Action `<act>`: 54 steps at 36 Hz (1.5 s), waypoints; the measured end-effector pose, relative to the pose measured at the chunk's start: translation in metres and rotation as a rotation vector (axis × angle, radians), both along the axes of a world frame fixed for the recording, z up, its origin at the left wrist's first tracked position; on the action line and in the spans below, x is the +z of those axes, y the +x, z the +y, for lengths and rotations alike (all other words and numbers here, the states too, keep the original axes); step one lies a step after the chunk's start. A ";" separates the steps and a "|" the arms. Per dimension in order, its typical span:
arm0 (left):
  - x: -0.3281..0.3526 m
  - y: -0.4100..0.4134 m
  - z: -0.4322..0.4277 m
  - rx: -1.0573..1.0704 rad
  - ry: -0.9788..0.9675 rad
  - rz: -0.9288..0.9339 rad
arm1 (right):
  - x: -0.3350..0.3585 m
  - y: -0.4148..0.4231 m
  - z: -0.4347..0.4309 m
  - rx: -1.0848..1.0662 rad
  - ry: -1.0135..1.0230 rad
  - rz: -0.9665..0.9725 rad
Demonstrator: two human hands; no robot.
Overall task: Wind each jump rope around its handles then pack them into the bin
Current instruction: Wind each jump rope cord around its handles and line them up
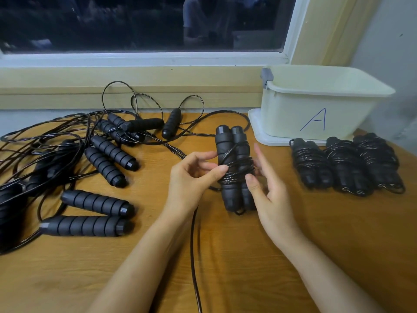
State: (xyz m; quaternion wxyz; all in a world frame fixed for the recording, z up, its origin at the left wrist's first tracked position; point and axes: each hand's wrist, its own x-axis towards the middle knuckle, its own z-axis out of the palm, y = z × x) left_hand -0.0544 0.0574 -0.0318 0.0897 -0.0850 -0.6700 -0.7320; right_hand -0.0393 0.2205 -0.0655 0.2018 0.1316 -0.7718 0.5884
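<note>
A pair of black foam jump rope handles (233,152) stands side by side above the table's middle, with black cord coiled around their waist. My left hand (191,177) pinches the coils with thumb and fingers. My right hand (268,190) touches the bundle's right side, fingers spread and blurred. The loose cord (194,256) trails down toward me. Three wound bundles (345,166) lie at the right, in front of the pale bin (316,114) marked "A". I cannot see inside the bin.
A tangle of unwound ropes and black handles (99,159) covers the left half of the wooden table (225,267). The bin sits on its lid (255,125) at the back right, against the window sill (135,80).
</note>
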 end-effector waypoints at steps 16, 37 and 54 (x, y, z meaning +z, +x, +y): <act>-0.008 0.003 0.003 -0.083 -0.198 0.155 | 0.005 0.009 -0.011 -0.347 0.438 0.037; -0.007 -0.001 0.000 -0.075 -0.027 0.071 | 0.010 0.012 -0.011 -0.011 -0.032 0.017; -0.008 -0.002 -0.001 -0.220 0.006 -0.109 | 0.007 0.009 -0.008 0.086 -0.021 -0.058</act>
